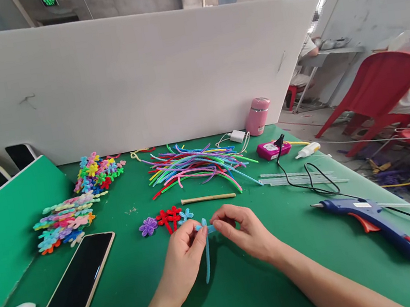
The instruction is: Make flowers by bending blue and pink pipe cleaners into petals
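Note:
Between my two hands is a light blue pipe cleaner (207,262), bent into small loops at the top with a straight tail hanging down. My left hand (184,255) pinches it at the loops. On the other side, the thumb and fingertips of my right hand (246,230) are closed on a short blue end sticking out to the right. Just beyond my left hand lie a purple pipe-cleaner flower (148,226), red flowers (168,216) with stems and a light blue flower (186,215). A thin tan stick (208,198) lies behind them.
A heap of coloured pipe cleaners (194,163) lies at the back. Finished flowers (68,222) are piled left, near a phone (68,299). A blue glue gun (375,225) with a black cord, glue sticks (298,178) and a pink bottle (258,116) are right. A white partition (139,81) stands behind.

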A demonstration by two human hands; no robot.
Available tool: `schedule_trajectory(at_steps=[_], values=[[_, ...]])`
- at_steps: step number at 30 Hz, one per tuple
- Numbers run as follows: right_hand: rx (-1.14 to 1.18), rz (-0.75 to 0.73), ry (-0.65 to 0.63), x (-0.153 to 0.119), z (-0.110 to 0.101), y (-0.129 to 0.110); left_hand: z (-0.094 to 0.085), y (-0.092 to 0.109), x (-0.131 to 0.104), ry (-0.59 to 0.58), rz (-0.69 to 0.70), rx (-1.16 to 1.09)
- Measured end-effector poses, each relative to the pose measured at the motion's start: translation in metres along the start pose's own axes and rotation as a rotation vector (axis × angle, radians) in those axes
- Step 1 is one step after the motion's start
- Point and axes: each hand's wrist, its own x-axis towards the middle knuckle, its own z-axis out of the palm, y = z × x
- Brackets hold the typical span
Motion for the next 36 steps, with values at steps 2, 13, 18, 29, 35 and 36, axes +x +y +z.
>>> schedule_trajectory(at_steps=[2, 13, 18, 29, 35, 36], values=[[0.067, 0.047, -0.051, 0.0004, 0.0016, -0.0013, 0.0001, 0.0011, -0.0007, -0.008, 0.023, 0.028], [0.318, 0.21, -0.062, 0.0014, 0.0062, -0.0015, -0.0011, 0.0018, -0.0007, -0.06, -0.043, -0.177], [0.381, 0.238, -0.062, 0.0021, 0.0074, -0.0027, -0.0027, 0.0009, -0.0004, -0.051, -0.027, -0.206], [0.367, 0.227, -0.068, 0.0014, 0.006, -0.0053, -0.0037, 0.0032, -0.0012, -0.029, 0.003, -0.152], [0.369, 0.229, -0.062, 0.0012, 0.0061, -0.0045, -0.0052, 0.0045, -0.0026, -0.06, 0.019, -0.095], [0.37, 0.229, -0.062, 0.0011, 0.0059, -0.0047, -0.0058, 0.0049, -0.0027, -0.064, 0.025, -0.086]])
